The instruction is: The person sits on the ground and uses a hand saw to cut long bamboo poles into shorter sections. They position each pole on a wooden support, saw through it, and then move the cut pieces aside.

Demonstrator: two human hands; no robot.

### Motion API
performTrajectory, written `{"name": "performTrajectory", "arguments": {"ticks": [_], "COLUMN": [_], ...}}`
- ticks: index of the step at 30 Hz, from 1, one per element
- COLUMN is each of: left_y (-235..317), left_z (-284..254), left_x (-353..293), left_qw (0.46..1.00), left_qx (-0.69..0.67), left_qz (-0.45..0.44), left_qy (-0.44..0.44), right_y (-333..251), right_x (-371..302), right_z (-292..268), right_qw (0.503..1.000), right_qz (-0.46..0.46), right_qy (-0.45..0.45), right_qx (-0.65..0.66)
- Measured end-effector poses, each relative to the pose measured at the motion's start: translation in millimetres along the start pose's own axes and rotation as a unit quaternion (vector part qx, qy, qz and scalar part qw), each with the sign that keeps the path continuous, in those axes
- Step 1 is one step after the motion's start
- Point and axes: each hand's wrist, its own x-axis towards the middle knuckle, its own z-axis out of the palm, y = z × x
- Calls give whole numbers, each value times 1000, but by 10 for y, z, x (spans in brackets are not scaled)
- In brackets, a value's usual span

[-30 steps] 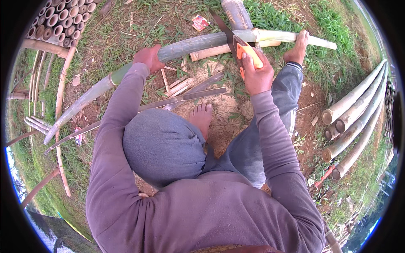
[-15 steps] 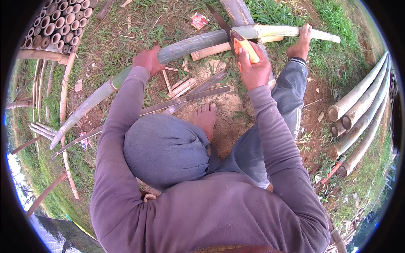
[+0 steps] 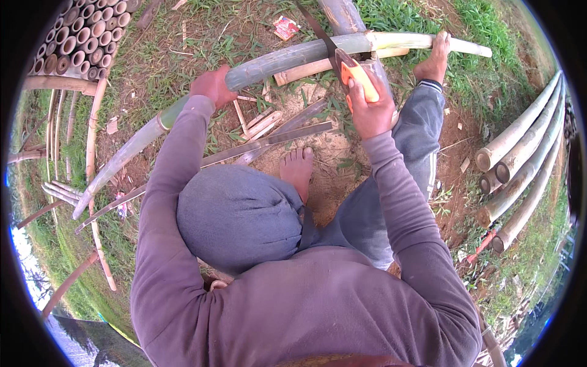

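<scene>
A long green bamboo pole (image 3: 275,66) crosses in front of me from the lower left to the upper right. My left hand (image 3: 212,87) is wrapped round it left of its middle. In my right hand (image 3: 374,110) is the orange handle of a handsaw (image 3: 365,81). The saw's dark blade (image 3: 318,28) lies across the pole, pointing away from me; whether its teeth are in a cut cannot be made out. My right foot (image 3: 435,60) presses on the pole's far right part. Under the pole, a thick bamboo log (image 3: 342,16) runs away from me.
Bamboo strips (image 3: 287,136) and sawdust lie around my left foot (image 3: 296,168). Several cut poles (image 3: 520,147) rest on the right. At the upper left, short bamboo pieces (image 3: 76,40) are stacked by a bamboo frame (image 3: 92,140). A red wrapper (image 3: 285,27) lies on the grass.
My right hand has drawn the saw slightly toward me and to the right. My left hand keeps its hold on the bamboo pole, and my foot stays on it.
</scene>
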Motion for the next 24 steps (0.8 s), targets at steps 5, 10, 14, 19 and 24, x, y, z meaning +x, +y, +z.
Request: {"name": "performTrajectory", "arguments": {"ticks": [5, 10, 14, 19, 24], "left_y": [-170, -72, -69, -15, -95], "left_z": [10, 0, 101, 6, 12], "left_x": [-147, -158, -74, -191, -65], "left_qw": [1000, 1000, 1000, 999, 1000], "left_qx": [6, 5, 8, 28, -2], "left_qz": [-12, -12, -5, -23, -11], "left_qy": [4, 2, 3, -22, -10], "right_y": [-44, -346, 119, 132, -271], "right_x": [-352, -1407, -455, -240, -1265], "right_z": [-161, -967, -284, -99, -968], "right_qw": [999, 993, 999, 996, 994], "right_qz": [32, 94, 47, 82, 108], "right_qy": [-10, 19, -9, -16, -19], "right_qx": [-16, 73, 12, 19, -12]}}
